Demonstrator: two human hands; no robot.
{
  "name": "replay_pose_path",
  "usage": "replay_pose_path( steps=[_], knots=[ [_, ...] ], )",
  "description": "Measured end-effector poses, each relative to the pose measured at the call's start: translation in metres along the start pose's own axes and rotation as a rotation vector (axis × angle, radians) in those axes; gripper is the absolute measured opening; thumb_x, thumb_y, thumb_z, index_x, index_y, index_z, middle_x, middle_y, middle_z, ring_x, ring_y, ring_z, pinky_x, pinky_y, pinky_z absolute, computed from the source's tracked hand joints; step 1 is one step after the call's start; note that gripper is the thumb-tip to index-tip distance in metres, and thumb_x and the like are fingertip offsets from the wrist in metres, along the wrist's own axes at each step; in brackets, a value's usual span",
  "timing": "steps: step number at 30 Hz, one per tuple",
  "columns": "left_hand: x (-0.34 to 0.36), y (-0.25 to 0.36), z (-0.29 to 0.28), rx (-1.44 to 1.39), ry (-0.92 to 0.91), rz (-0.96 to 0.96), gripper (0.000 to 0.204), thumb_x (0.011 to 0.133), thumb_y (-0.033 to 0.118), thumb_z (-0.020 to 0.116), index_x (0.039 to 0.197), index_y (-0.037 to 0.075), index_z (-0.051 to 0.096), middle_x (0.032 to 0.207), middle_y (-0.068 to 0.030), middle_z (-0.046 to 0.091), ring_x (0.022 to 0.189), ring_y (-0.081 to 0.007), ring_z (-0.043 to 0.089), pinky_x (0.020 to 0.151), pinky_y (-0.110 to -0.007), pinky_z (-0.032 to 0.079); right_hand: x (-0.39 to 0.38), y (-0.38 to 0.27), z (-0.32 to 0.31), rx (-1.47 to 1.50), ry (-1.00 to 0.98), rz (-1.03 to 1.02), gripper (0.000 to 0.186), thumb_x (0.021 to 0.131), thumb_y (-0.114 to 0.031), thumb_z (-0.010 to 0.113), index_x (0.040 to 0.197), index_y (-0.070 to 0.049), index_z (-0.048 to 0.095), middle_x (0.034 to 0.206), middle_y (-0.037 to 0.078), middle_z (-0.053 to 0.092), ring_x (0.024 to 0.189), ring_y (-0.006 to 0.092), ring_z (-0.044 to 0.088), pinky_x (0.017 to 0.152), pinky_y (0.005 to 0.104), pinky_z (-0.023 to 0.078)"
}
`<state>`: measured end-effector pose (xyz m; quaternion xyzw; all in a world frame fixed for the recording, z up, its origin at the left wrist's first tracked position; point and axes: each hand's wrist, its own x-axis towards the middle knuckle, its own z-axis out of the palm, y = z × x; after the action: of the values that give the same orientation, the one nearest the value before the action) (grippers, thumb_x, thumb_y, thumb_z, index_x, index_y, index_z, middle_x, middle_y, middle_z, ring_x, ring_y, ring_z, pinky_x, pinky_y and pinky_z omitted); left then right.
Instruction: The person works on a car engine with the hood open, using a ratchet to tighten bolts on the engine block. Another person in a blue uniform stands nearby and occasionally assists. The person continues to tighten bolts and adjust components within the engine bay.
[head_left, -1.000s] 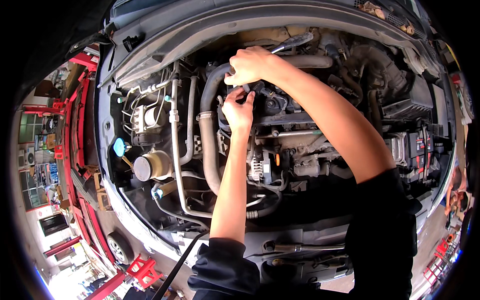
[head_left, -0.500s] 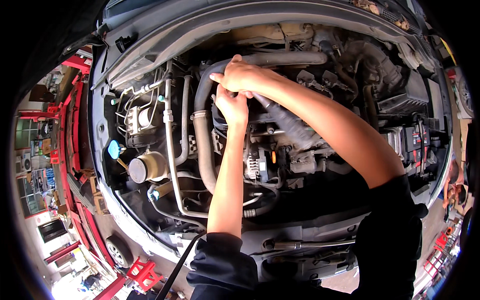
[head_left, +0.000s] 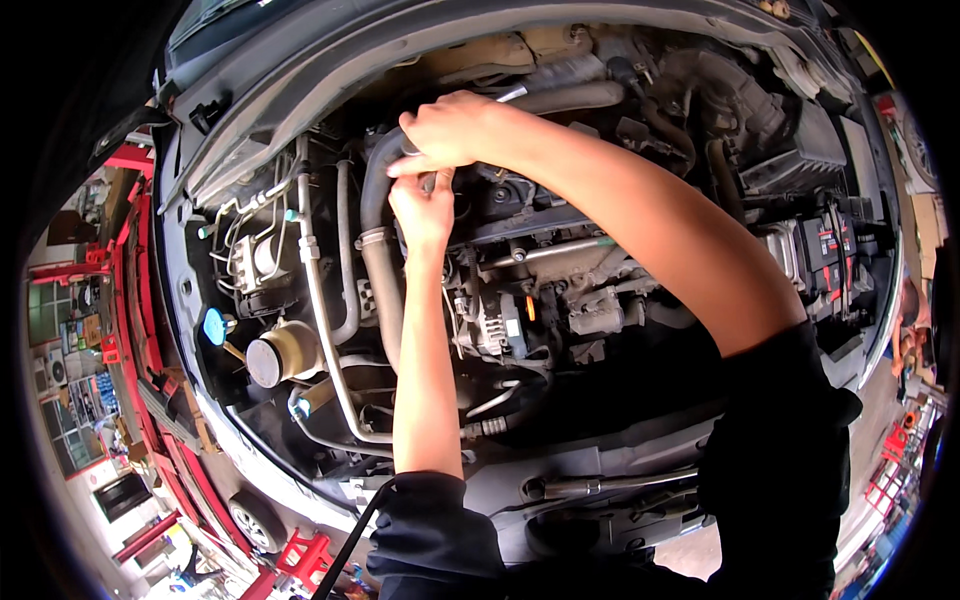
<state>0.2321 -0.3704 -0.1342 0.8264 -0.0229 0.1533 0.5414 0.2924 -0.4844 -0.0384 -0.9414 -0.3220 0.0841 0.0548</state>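
My right hand [head_left: 448, 132] is closed over the near end of a ratchet wrench, above the engine's back left. The bright metal shaft [head_left: 512, 94] of that wrench comes out past my knuckles, and its grip [head_left: 562, 73] is smeared by motion at the upper right. Just below, my left hand [head_left: 424, 208] has its fingers curled round a small dark round part, mostly hidden. The two hands nearly touch. A thick grey hose [head_left: 378, 185] bends round behind them and runs down to their left, with a clamp [head_left: 374, 238] on it.
A fluid reservoir [head_left: 266, 362] and a blue cap [head_left: 214, 327] stand on the left. Metal pipes [head_left: 312, 270] run beside the hose. At the right sit the battery [head_left: 828, 258] and a black ribbed housing [head_left: 800, 160]. The front crossmember [head_left: 590, 465] lies under my forearms.
The wrench's grip has swung from the lower right of my hands to their upper right. My right hand has turned with it. The whole view has shifted slightly.
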Motion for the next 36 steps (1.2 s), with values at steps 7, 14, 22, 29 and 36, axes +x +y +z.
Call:
replay_pose_path(
  steps=[7,14,22,29,36],
  knots=[
    [0.001,0.014,-0.003,-0.13,0.049,-0.005,0.027,0.08,0.012,0.075,0.096,-0.007,0.064,0.082,-0.0115,0.072,0.079,-0.0107,0.066,0.074,-0.026,0.051,-0.004,-0.02,-0.013,0.5,-0.247,0.477,0.078,0.091,-0.063,0.043,0.116,0.009,0.054,0.096,0.025,0.067,0.086,0.0344,0.068,0.073,0.0436,0.055],
    [-0.001,0.01,-0.003,0.097,-0.049,0.014,0.02,0.087,0.009,0.068,0.099,-0.007,0.063,0.077,-0.0062,0.069,0.073,-0.0079,0.06,0.067,-0.024,0.048,-0.011,0.022,0.0,0.043,0.061,-0.151,0.066,0.09,-0.061,0.044,0.116,-0.001,0.055,0.081,0.021,0.067,0.08,0.0399,0.067,0.071,0.0483,0.055],
    [0.008,0.026,0.002,0.053,0.049,0.001,0.018,0.08,0.006,0.069,0.093,-0.007,0.064,0.078,-0.0084,0.07,0.072,-0.0092,0.062,0.068,-0.025,0.049,-0.004,-0.019,-0.017,0.468,-0.235,0.556,0.085,0.094,-0.064,0.032,0.067,0.011,0.06,0.066,0.019,0.059,0.05,0.031,0.061,0.048,0.0402,0.053],
    [0.004,0.003,-0.006,-0.155,-0.032,-0.077,0.008,0.087,0.003,0.063,0.082,-0.002,0.062,0.072,0.0031,0.06,0.063,-0.0013,0.048,0.053,-0.02,0.035,-0.004,-0.001,0.0,0.05,0.0,-0.016,0.067,0.095,-0.056,0.041,0.108,0.009,0.051,0.091,0.022,0.067,0.081,0.038,0.067,0.073,0.0481,0.054],
    [0.001,0.018,0.007,-0.086,0.008,-0.057,0.019,0.086,0.006,0.067,0.1,-0.006,0.061,0.086,-0.0103,0.07,0.084,-0.0102,0.064,0.073,-0.025,0.049,0.003,-0.001,0.007,0.25,-0.026,0.224,0.066,0.095,-0.059,0.036,0.103,0.003,0.057,0.074,0.02,0.063,0.065,0.0338,0.067,0.06,0.0422,0.056]
  ],
)
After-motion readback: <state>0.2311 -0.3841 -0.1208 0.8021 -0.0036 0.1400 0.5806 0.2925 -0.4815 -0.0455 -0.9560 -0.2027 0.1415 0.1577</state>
